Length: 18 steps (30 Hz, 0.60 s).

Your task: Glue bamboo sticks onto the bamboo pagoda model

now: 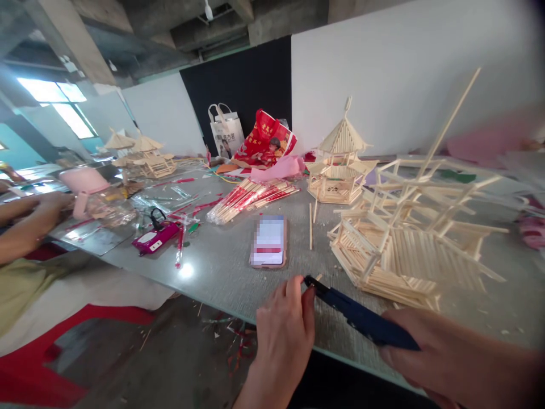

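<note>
My right hand (pixel 409 346) is wrapped around a dark blue hand tool (pixel 361 312) with a narrow black tip; its exact kind is not clear. That tip reaches to the fingers of my left hand (pixel 287 315), which are closed together at the table's front edge. What they pinch is hidden, but a short bit of pale wood (pixel 319 277) shows just past the tip. Right of both hands stands a large open framework of wooden sticks (pixel 409 250). Two loose sticks (pixel 310 227) lie beyond my hands, beside a phone (pixel 269 241) with a lit screen.
A finished-looking stick pavilion (pixel 338 165) stands at the back, near bundled sticks (pixel 247 199) in plastic. On the left are a magenta power strip (pixel 155 238), a pink-lidded clear jar (pixel 97 196) and another person's arm (pixel 29 221). Bags (pixel 266 142) stand behind.
</note>
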### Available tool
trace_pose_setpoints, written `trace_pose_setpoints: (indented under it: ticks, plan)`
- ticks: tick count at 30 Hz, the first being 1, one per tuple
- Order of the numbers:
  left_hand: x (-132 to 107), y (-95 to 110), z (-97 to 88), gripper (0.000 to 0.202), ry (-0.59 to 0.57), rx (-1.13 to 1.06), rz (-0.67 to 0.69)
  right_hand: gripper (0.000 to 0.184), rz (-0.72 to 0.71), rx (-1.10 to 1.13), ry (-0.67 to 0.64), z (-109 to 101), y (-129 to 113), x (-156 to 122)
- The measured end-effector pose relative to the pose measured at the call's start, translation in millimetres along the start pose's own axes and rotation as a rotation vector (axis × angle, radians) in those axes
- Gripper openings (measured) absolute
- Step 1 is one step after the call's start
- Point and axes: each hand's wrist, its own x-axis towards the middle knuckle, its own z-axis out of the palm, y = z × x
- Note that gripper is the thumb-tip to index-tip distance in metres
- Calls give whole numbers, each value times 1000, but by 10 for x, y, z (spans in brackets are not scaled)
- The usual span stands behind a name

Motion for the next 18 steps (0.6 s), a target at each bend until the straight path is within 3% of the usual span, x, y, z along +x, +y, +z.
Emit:
trace_pose_setpoints:
  ticks: [5, 12, 18]
  plan:
    - [-43, -31, 1, 16, -12, 96, 10, 24, 119, 32, -149, -34, -262, -80]
    - [-11, -34, 71, 20, -12, 144, 33, 37, 62, 142, -236, -18, -253, 31]
    - [81, -26, 53, 18, -75, 194, 67, 51, 99, 40, -72, 84, -326, 104]
